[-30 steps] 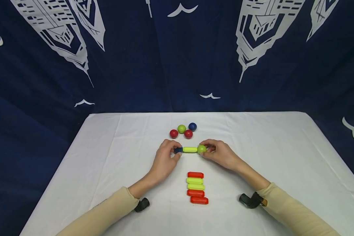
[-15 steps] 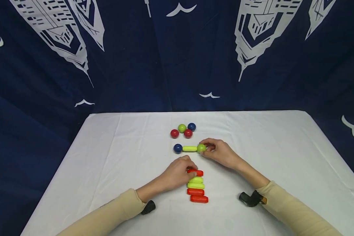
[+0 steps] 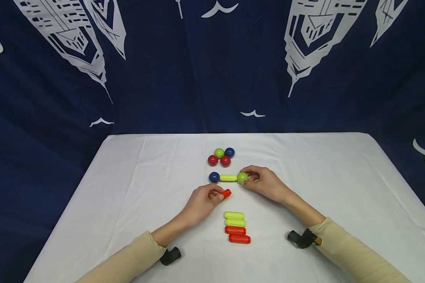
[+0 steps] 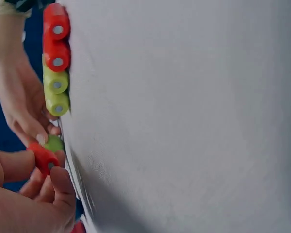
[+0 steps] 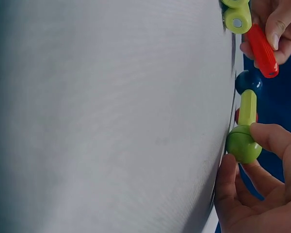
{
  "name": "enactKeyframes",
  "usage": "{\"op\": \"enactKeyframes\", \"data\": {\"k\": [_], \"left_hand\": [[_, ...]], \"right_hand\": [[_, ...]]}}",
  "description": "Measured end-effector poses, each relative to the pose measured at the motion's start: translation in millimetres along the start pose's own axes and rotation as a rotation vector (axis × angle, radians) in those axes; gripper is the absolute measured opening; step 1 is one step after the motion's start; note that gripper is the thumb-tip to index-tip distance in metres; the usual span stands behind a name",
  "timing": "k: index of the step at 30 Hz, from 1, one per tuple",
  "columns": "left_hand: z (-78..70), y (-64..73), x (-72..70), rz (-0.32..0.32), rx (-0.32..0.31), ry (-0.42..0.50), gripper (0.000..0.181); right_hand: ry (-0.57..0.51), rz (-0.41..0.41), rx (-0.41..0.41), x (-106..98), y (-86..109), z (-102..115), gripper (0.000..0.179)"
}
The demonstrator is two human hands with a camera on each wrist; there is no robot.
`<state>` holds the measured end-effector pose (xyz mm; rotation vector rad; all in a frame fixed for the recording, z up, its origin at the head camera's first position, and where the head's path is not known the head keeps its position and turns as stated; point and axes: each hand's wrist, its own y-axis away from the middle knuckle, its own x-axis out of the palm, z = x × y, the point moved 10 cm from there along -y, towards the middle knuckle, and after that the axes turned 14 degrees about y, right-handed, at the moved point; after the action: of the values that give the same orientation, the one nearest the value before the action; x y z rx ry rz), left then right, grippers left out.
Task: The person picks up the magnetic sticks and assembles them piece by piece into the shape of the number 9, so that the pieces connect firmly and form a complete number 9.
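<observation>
My left hand (image 3: 200, 203) pinches a red magnetic rod (image 3: 226, 194) between thumb and fingers, tilted, just in front of a joined piece. That piece is a blue ball (image 3: 214, 177), a yellow-green rod (image 3: 228, 178) and a green ball (image 3: 242, 177) in a row. With fingertips and thumb my right hand (image 3: 265, 182) holds the green ball at its right end. In the left wrist view a round grey magnet shows at the end of the red rod (image 4: 44, 159). The right wrist view shows the thumb on the green ball (image 5: 244, 145), close over the white cloth.
Behind the joined piece lie two red balls (image 3: 213, 160), a green ball (image 3: 219, 153) and a blue ball (image 3: 229, 153). Toward the front, two yellow-green rods (image 3: 234, 215) and two red rods (image 3: 239, 239) lie stacked in a column on the white tablecloth (image 3: 145, 188). A dark blue curtain (image 3: 205, 78) hangs behind.
My left hand let go of the blue ball, reached down to the rod column, took the topmost red rod and brought it up beside the joined piece. My right hand stays on the green ball.
</observation>
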<state>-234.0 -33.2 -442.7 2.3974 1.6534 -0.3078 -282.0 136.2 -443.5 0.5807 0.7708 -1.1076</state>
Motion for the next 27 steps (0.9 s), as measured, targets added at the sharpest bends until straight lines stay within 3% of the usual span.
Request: {"op": "enactKeyframes", "data": {"k": [5, 9, 17, 27], "left_hand": [[15.2, 2.1, -17.1, -0.083, -0.119, 0.256, 0.022], [26.7, 0.1, -23.1, -0.122, -0.196, 0.395, 0.027], [30.1, -2.9, -24.9, -0.129, -0.219, 0.442, 0.026], [25.1, -1.5, -28.6, -0.128, -0.22, 0.411, 0.028]], "right_hand": [[0.004, 0.004, 0.001, -0.3, 0.5, -0.1, 0.032], [0.0, 0.007, 0.005, 0.0, 0.2, -0.8, 0.032], [0.001, 0.001, 0.007, -0.2, -1.3, -2.3, 0.031], [0.001, 0.001, 0.025, -1.6, -3.1, -5.3, 0.033]]}}
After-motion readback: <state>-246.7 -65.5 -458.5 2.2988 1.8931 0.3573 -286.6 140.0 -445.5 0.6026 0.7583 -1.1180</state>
